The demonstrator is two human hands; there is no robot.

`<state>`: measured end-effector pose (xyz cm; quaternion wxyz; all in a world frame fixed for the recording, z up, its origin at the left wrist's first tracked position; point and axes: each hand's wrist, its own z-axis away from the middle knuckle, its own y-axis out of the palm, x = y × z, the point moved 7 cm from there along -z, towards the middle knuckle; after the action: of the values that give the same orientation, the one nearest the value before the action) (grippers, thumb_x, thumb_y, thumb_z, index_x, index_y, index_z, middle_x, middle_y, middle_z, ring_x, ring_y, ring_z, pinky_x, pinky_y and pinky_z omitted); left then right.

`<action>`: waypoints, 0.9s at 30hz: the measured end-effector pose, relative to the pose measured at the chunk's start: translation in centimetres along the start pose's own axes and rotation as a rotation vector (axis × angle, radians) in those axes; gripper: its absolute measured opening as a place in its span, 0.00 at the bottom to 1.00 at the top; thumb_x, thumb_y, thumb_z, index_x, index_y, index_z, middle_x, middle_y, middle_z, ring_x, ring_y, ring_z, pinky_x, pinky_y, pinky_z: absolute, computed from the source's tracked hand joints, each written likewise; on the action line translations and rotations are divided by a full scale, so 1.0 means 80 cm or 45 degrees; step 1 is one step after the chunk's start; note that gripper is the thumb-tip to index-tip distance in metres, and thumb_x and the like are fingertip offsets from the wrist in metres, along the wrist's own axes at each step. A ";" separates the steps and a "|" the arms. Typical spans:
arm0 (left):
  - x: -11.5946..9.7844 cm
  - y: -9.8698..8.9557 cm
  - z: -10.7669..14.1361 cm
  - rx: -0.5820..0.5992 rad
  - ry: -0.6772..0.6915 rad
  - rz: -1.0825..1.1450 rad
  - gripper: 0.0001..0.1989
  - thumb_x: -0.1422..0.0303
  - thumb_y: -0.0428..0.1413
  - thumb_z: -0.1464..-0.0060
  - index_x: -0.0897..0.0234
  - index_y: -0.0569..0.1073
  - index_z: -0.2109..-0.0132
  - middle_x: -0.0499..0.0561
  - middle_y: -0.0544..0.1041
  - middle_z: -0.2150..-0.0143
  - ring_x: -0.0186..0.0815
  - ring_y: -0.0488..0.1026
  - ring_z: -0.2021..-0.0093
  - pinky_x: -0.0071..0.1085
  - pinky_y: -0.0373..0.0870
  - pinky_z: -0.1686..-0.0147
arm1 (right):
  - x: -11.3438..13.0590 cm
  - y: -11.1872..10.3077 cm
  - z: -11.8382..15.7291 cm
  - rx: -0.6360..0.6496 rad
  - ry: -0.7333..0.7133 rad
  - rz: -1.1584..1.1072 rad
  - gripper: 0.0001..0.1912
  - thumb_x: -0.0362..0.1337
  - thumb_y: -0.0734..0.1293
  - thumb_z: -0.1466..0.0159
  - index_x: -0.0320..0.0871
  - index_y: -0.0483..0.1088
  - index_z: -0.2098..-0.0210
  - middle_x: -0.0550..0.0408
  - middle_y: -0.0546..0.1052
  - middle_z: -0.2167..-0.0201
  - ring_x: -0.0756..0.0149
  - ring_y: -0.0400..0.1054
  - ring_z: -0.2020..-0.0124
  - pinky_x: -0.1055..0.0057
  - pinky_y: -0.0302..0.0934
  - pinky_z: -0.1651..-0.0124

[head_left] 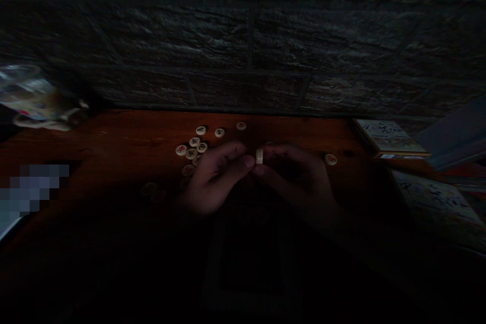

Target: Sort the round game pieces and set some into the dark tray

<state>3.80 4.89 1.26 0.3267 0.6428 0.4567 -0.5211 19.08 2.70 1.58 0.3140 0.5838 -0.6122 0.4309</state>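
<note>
Pinching a disc (259,156) upright in right hand (307,177), with left hand (210,179) curled close, unclear whether gripping; just one lifted, leaving other discs (191,154) loose on table (129,147).

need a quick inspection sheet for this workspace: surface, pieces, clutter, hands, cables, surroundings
Surface: wooden tabletop, reddish-brown; foreground very dark
Job's things: held piece, pale, edge-on between left hand and right hand; loose pieces with red or black characters, mostly beside and beyond left hand; lone piece right of right hand
Clutter: two book-like items at right; translucent item at far left, identity unclear
Hands: right hand pinches held piece; left hand's grip unclear
Cables: nothing seen
Surroundings: stone-like block wall behind
</note>
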 end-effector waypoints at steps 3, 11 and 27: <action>0.002 -0.001 0.001 -0.003 -0.019 -0.004 0.16 0.57 0.60 0.38 0.64 0.74 0.68 0.47 0.75 0.74 0.32 0.72 0.73 0.27 0.68 0.74 | 0.001 0.000 0.001 -0.002 -0.004 0.009 0.12 0.36 0.77 0.37 0.49 0.79 0.53 0.56 0.83 0.56 0.65 0.79 0.56 0.67 0.74 0.52; -0.001 0.003 0.000 0.032 0.016 -0.070 0.15 0.57 0.61 0.38 0.64 0.76 0.66 0.48 0.75 0.72 0.33 0.71 0.72 0.27 0.67 0.72 | -0.001 0.005 0.002 0.076 -0.016 -0.041 0.16 0.36 0.77 0.36 0.52 0.79 0.50 0.56 0.83 0.55 0.64 0.79 0.55 0.65 0.74 0.49; -0.005 0.006 0.001 0.087 0.056 -0.087 0.14 0.59 0.59 0.36 0.64 0.75 0.66 0.48 0.75 0.72 0.33 0.71 0.70 0.28 0.66 0.70 | 0.002 0.006 0.002 0.087 -0.070 -0.050 0.15 0.36 0.77 0.37 0.51 0.79 0.51 0.55 0.82 0.54 0.63 0.79 0.54 0.64 0.74 0.49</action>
<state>4.19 4.54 1.62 0.2762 0.6489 0.4674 -0.5331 18.60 2.45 1.54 0.2854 0.6178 -0.5940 0.4290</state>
